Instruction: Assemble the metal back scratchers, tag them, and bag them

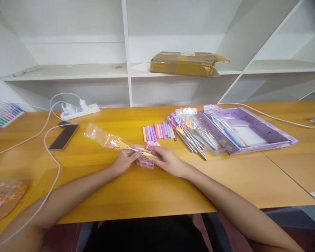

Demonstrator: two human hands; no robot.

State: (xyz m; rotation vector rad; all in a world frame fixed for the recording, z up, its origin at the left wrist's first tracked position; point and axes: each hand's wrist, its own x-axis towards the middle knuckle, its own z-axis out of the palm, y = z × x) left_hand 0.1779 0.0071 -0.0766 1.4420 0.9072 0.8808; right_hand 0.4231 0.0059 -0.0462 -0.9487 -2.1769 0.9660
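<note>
Between my hands lies a back scratcher with a yellow hand-shaped head [122, 144], a metal rod and a yellow grip [150, 155]. My left hand [125, 161] pinches its rod below the head. My right hand [170, 161] closes round the grip end. A clear plastic bag [99, 136] stretches out left behind the scratcher and reaches my fingers. A pink printed card [148, 164] shows between my hands, partly hidden by my fingers. Just beyond stands a row of coloured grips [160, 131], beside a pile of metal rods with hand-shaped heads [190, 136].
At right is a purple box [262, 148] with packaged scratchers [229, 131] across its side. A phone [64, 136], white cables [58, 164] and a power strip [80, 111] lie left. A taped carton [182, 63] sits on the shelf.
</note>
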